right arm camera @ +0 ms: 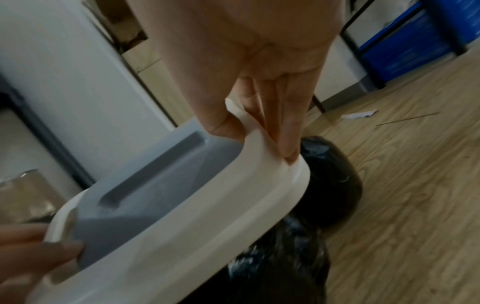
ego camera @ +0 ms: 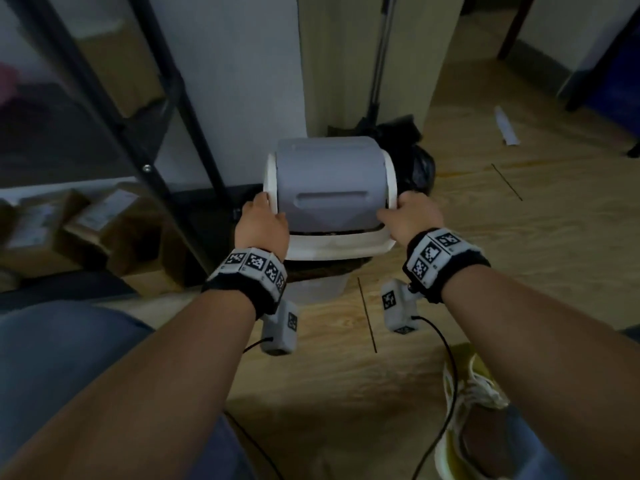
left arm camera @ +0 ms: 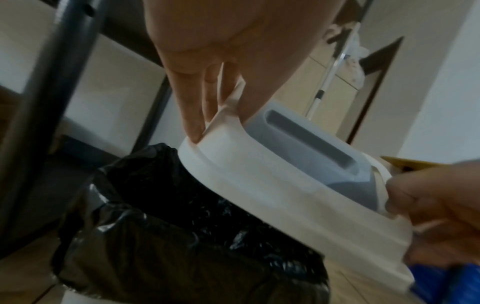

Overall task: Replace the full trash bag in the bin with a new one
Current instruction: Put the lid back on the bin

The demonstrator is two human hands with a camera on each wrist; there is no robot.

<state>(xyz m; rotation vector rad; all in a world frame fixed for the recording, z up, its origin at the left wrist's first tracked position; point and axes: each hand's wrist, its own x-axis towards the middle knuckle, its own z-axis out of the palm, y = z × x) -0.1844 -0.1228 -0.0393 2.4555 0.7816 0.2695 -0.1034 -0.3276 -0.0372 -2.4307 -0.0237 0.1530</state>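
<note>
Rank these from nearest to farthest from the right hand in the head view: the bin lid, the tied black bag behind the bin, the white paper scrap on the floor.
1. bin lid: the right hand grips its white rim on the right side.
2. tied black bag: just behind the hand, beside the bin.
3. white paper scrap: on the floor, far to the upper right.

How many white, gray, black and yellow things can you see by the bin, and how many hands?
White: 2, the lid frame and a paper scrap
Gray: 1, the swing flap
Black: 2, the bin liner and a tied bag
Yellow: 1, a shoe
Hands: 2, left hand, right hand
Total: 8
</note>
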